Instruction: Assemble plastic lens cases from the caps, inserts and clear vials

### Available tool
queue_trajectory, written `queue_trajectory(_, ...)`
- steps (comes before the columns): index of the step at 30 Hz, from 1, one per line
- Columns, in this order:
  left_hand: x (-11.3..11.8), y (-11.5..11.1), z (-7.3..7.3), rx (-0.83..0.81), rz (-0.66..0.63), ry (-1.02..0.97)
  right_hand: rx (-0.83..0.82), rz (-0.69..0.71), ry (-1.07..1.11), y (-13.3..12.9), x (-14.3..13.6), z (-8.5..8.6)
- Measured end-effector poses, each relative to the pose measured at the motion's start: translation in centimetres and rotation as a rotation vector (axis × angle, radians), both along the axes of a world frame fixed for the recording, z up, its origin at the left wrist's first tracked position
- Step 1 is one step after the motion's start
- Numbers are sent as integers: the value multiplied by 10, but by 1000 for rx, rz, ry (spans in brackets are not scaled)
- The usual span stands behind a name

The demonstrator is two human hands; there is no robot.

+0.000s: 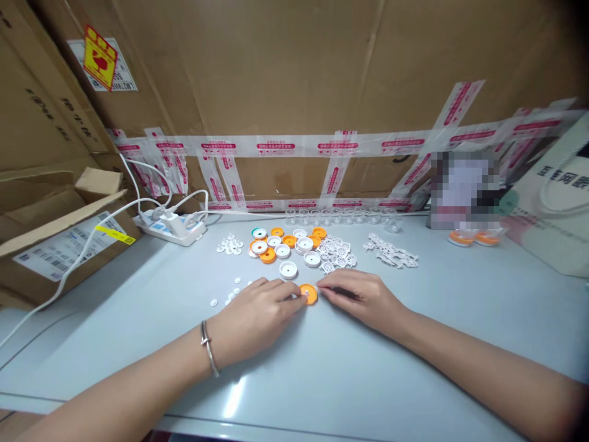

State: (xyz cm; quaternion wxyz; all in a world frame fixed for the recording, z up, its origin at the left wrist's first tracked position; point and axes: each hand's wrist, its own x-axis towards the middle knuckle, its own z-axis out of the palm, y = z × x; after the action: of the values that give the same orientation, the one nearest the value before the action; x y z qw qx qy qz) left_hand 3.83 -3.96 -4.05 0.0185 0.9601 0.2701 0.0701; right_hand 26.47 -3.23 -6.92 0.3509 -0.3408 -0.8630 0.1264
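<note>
The orange round base (pixel 311 294) lies on the grey tabletop (pixel 391 380) between the hands, a small white piece near its middle. The left hand (pixel 264 310) grips its left edge with bent fingers; the right hand (pixel 365 298) has thumb and fingertips drawn close just beside the other edge, and I can't tell whether they pinch anything tiny. This one looks barely begun, with no clear cover on it. Two clear-topped orange pieces (pixel 460 238) off to the right seem finished; plenty remains: white and orange bases (pixel 282 251), white lattice pieces (pixel 335 253), clear cups (pixel 343 216).
</note>
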Motion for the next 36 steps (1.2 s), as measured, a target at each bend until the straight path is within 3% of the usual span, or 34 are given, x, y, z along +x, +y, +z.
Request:
queue_trajectory(9,-11,8,3,-54,-119,25,43,102,-46,2,0,-3)
queue_trajectory(21,-11,10,2,-43,-134,3,133,95,-132,4,-3,-3)
queue_trajectory(36,-13,11,1,-33,-150,6,15,112,-141,2,-3,-1)
